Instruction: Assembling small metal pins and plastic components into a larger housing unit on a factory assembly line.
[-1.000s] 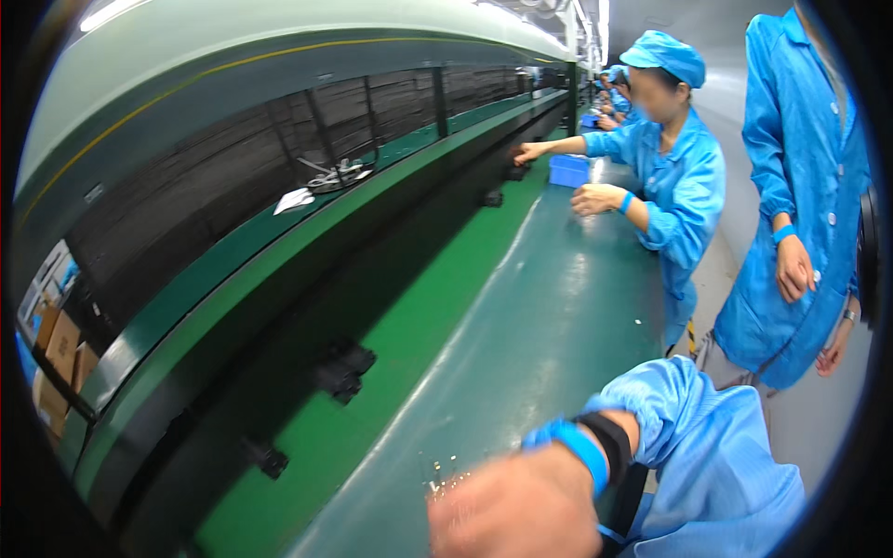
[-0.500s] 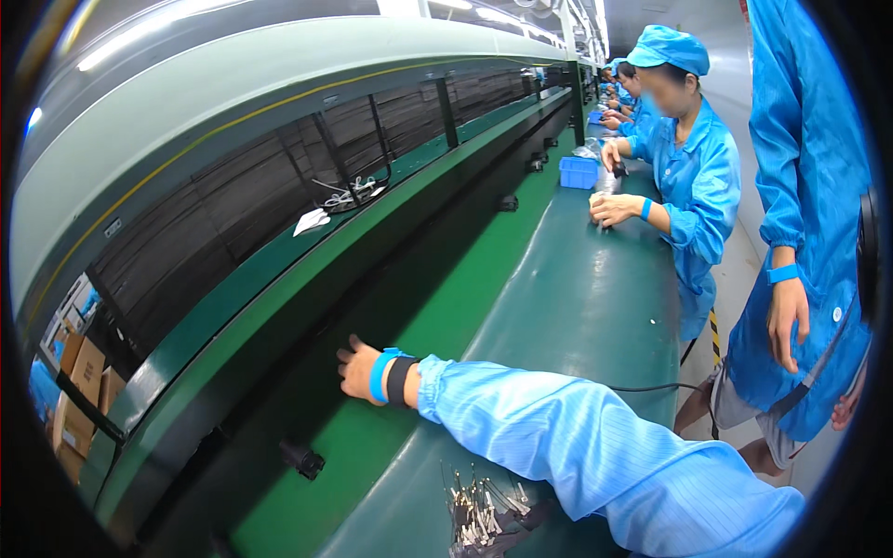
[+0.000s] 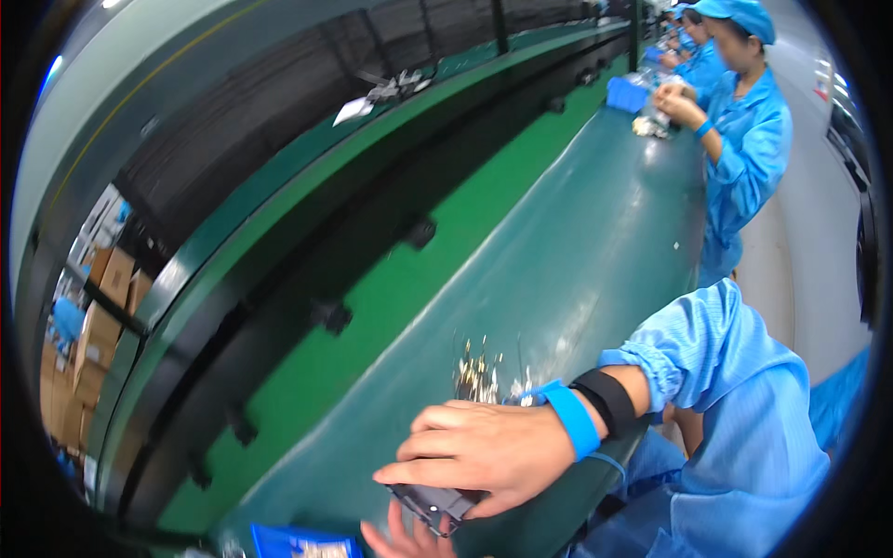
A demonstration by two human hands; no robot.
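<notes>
My right hand (image 3: 484, 454), with a blue and a black band at the wrist, is closed over a black plastic part (image 3: 433, 502) near the lower edge, fingers across its top. The part looks like a small dark housing with a glossy face; its exact kind is not clear. My left hand (image 3: 409, 541) shows only its fingers, spread apart just below the part, the nearest at its lower edge; the rest is out of the picture. Beyond my right hand, a heap of thin metal-tipped pieces with fine wires (image 3: 479, 377) lies on the green bench (image 3: 549, 270).
A blue bin (image 3: 279, 541) with small pale pieces stands at the bottom left. Several black parts (image 3: 332, 316) sit along the green conveyor belt (image 3: 391, 307). Farther up the bench a person in blue (image 3: 744, 149) works beside a blue box (image 3: 628, 95). Cartons (image 3: 102, 344) stand far left.
My right hand has drawn back from over the conveyor belt to the bench and now holds the black part. My left fingers have come into view. The whole view has shifted, bringing in the blue bin.
</notes>
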